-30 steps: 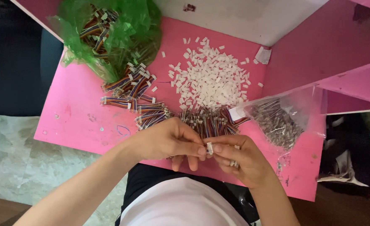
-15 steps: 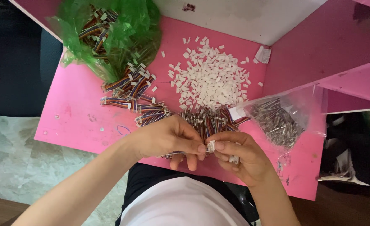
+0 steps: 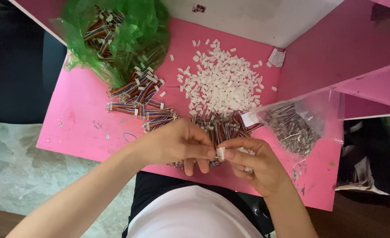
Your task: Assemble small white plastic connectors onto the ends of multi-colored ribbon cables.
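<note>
Both of my hands meet over the near edge of the pink table (image 3: 84, 132), and almost nothing has shifted across the last second: the same pinch, the same spot, only a slight settling of the fingers. I read that as the fiddly fitting stage being held, with the piece not yet released.

My left hand (image 3: 177, 143) curls in from the left, wrist low, thumb and forefinger closed against the small white connector housing (image 3: 220, 153). My right hand (image 3: 256, 165) comes up from below, fingers bent tight, thumb and forefinger nipped on the same housing from the other side. So both hands are closed narrow on that one part, which sits between the fingertips just above the table edge. Whether a wire is already seated in it, I cannot tell.

Just beyond the knuckles lies a bunch of multicoloured ribbon wires (image 3: 221, 128). Further out is a heap of loose white housings (image 3: 223, 83), with more wire bundles (image 3: 137, 99) to the left spilling from a green plastic bag (image 3: 115, 39). A clear bag of metal terminals (image 3: 292, 125) rests to the right.
</note>
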